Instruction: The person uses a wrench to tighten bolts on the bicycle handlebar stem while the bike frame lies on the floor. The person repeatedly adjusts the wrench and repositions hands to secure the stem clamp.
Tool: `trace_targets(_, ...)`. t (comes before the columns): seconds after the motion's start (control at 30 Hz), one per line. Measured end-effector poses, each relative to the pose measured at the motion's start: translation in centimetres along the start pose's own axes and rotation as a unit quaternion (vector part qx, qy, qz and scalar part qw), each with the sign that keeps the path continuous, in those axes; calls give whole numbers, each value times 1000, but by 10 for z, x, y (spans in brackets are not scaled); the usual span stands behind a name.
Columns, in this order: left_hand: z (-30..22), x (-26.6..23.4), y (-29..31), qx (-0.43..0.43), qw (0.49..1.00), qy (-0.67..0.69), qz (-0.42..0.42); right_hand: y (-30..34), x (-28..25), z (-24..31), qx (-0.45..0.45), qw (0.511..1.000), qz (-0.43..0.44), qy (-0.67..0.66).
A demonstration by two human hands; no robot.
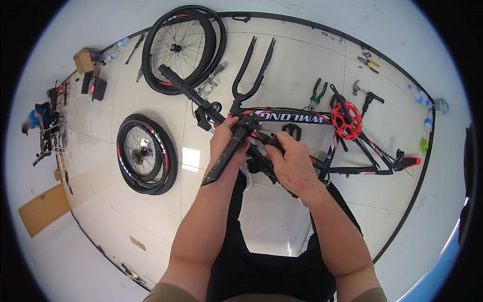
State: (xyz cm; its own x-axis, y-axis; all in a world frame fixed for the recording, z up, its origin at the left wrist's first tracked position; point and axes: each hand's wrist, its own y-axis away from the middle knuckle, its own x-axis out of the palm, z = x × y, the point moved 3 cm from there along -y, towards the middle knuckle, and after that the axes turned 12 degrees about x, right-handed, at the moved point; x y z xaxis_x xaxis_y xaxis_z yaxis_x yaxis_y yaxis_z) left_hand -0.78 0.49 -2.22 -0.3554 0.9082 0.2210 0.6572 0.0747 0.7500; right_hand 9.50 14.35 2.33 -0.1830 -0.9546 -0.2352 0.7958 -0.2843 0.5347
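Note:
My left hand (226, 140) is closed around a black bicycle handlebar assembly, behind a black tube (225, 157) that slants toward me. The handlebar's wrapped grip (176, 83) points to the far left, with a brake lever (203, 121) below it. My right hand (293, 160) pinches a dark reddish-brown handled tool (266, 140) beside the tube's upper clamp (250, 121). The tool's working end is hard to make out. Just beyond both hands lies a black, white and red bicycle frame (292, 116), with a red chainring (346, 121) on its right.
A black fork (257, 70) lies beyond the frame. Wheels with tyres (173, 151) rest to the left, more (151, 55) farther back. Pliers (316, 95), a hammer (358, 89) and yellow-handled pliers (371, 64) are at right. Another person (39, 118) is at far left.

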Motion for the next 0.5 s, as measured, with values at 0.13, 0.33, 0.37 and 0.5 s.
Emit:
trace_targets(0.13, 3, -5, -6, -1, 1000, -5, 2, 1, -1, 4, -10, 1000, -2, 13)
trace_targets(0.33, 4, -6, -6, 2, 1000, -13, -10, 0, 0, 5, -33, 999, -14, 15)
trace_targets(0.37, 4, -5, -4, 1, 1000, -13, -14, 0, 1, 2, -36, 999, -19, 6)
trace_targets(0.5, 4, -5, -1, -3, 1000, -2, -18, -2, 4, -2, -5, 1000, -3, -14)
